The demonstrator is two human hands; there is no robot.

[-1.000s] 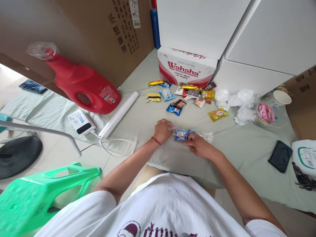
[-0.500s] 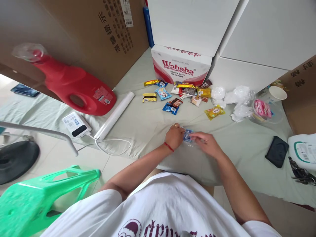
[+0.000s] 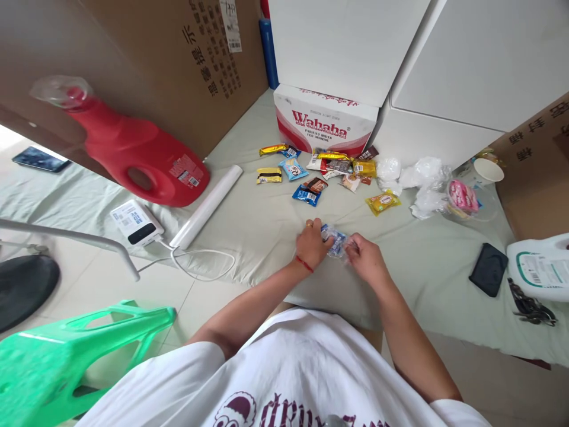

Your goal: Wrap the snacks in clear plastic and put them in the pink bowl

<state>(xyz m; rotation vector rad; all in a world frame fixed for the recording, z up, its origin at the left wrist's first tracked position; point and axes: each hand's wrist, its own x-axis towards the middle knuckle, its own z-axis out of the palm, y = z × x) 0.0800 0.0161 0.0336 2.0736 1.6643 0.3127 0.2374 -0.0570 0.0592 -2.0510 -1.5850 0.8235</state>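
A small blue snack packet [image 3: 336, 239] with clear plastic film around it lies between my hands near the front of the cloth-covered surface. My left hand [image 3: 313, 245], with a red string at the wrist, is closed on the packet's left end. On the other side, my right hand [image 3: 363, 256] pinches the clear film [image 3: 349, 243] at the packet's right end. Beyond them several wrapped snacks are scattered, among them a yellow packet [image 3: 383, 203], a blue packet with a brown one on it [image 3: 306, 194], and a light blue packet [image 3: 293, 169].
A Wahaha carton [image 3: 326, 121] stands at the back. On the left are a red jug [image 3: 142, 160], a white roll [image 3: 207, 207] and a white device with a cable [image 3: 137, 222]. Crumpled clear plastic bundles [image 3: 427, 178], a black wallet-like item [image 3: 488, 269] and a white bottle [image 3: 542, 267] lie right.
My right hand has moved from fingers outstretched over the blue packet to pinching the film at its right end. The film is now bunched around the packet. The view has shifted slightly.
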